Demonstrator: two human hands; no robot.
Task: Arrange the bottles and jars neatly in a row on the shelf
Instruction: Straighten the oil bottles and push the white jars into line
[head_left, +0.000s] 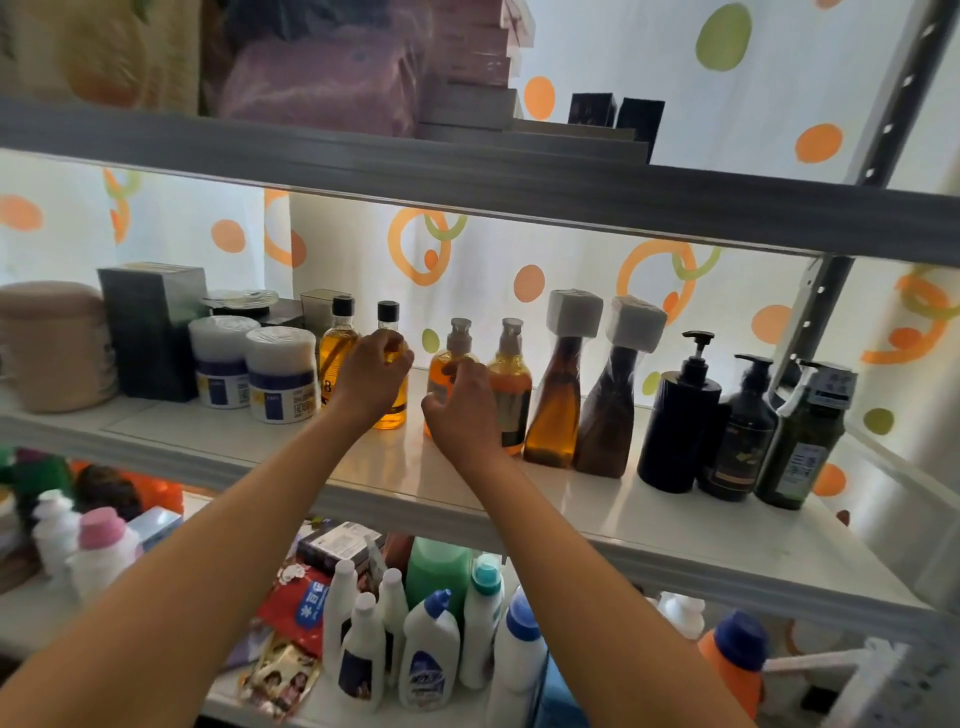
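Observation:
On the white middle shelf (597, 514) bottles and jars stand in a row. From the left: two white jars (280, 384), two amber black-capped bottles, two orange pump bottles, two brown bottles with white square caps (558, 384), then three dark pump bottles (680, 415). My left hand (371, 371) grips the second black-capped amber bottle (389, 415) around its body. My right hand (460, 410) holds the first orange pump bottle (451, 358), fingers curled on its front. The other orange pump bottle (511, 379) stands just right of that hand.
A dark box (148, 332) and a beige stack (52, 348) fill the shelf's left end. An upper shelf (467, 176) hangs close overhead. Below, white and coloured cleaning bottles (431, 654) crowd the lower shelf. A metal upright (815, 312) stands at the right.

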